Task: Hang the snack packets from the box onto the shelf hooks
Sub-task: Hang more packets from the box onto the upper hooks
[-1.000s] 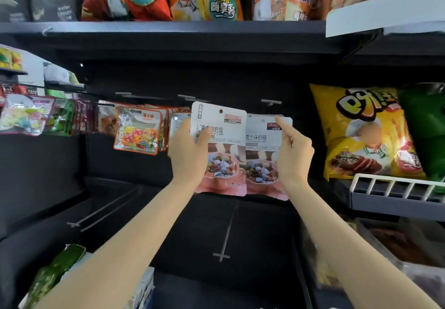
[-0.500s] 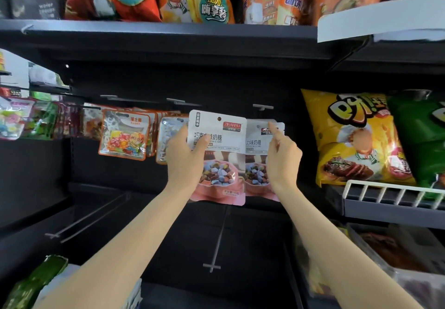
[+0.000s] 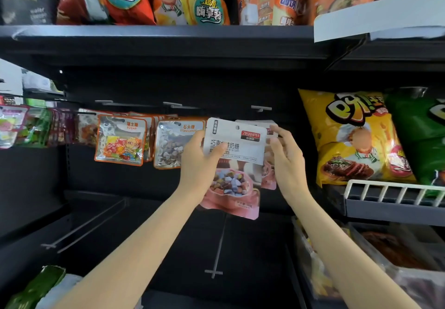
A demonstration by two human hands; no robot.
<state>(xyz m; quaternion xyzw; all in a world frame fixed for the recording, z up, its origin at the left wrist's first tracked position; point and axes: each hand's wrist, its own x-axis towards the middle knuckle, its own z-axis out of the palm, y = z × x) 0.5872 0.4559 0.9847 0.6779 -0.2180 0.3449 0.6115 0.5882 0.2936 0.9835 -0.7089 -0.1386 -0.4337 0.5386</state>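
Observation:
My left hand (image 3: pixel 198 167) grips a white and pink candy packet (image 3: pixel 237 149) by its left side, thumb across the front. A second, matching packet (image 3: pixel 269 178) sits directly behind it, only its top and right edge showing. At that packet's upper right edge my right hand (image 3: pixel 287 164) pinches it between index finger and thumb. Both packets are held just below a bare shelf hook (image 3: pixel 261 108) on the dark back panel. A box (image 3: pixel 60 287) shows at the bottom left corner with a green packet (image 3: pixel 36 289) in it.
Candy packets (image 3: pixel 120 140) hang in rows on hooks to the left, the nearest a stone-candy packet (image 3: pixel 172 146). A yellow chip bag (image 3: pixel 351 137) and a green bag (image 3: pixel 419 135) stand right behind a white wire rail (image 3: pixel 395 190). Bare lower hooks (image 3: pixel 213 272) jut out below.
My hands have drawn together: the right packet has slid behind the left one, so the two now overlap. The view has shifted slightly to the right and down.

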